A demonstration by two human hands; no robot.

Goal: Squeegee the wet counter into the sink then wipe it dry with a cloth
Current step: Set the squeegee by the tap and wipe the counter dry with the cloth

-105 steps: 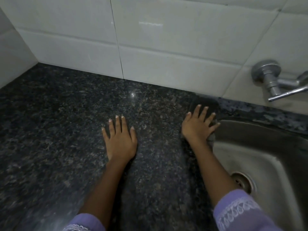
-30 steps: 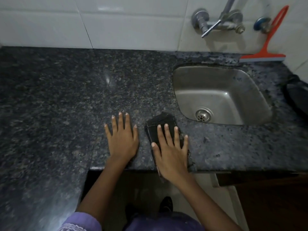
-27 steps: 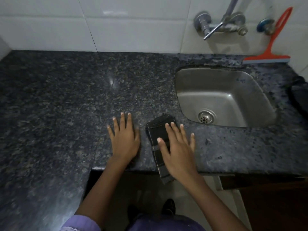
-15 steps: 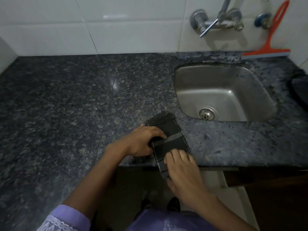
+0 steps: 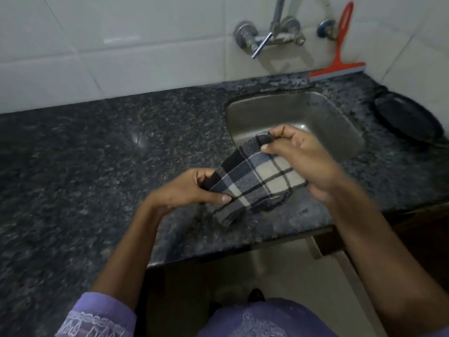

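A checked cloth [image 5: 255,183] in dark blue, black and cream hangs stretched in the air above the counter's front edge, left of the sink [image 5: 303,110]. My left hand [image 5: 187,188] pinches its lower left end. My right hand [image 5: 298,156] pinches the upper right end over the sink's near rim. A folded part of the cloth droops below. The red squeegee [image 5: 340,57] leans against the tiled wall behind the sink, untouched. The dark speckled granite counter [image 5: 97,166] stretches to the left.
A wall-mounted steel tap [image 5: 267,37] sits above the sink. A black round pan or plate [image 5: 408,120] lies on the counter at the far right. White tiles back the counter. Below the front edge is an open gap with the floor and my purple clothing.
The cloth lay folded on the counter under my right hand. Both hands then took hold of it and lifted it off the counter, pulling it partly open toward the sink.
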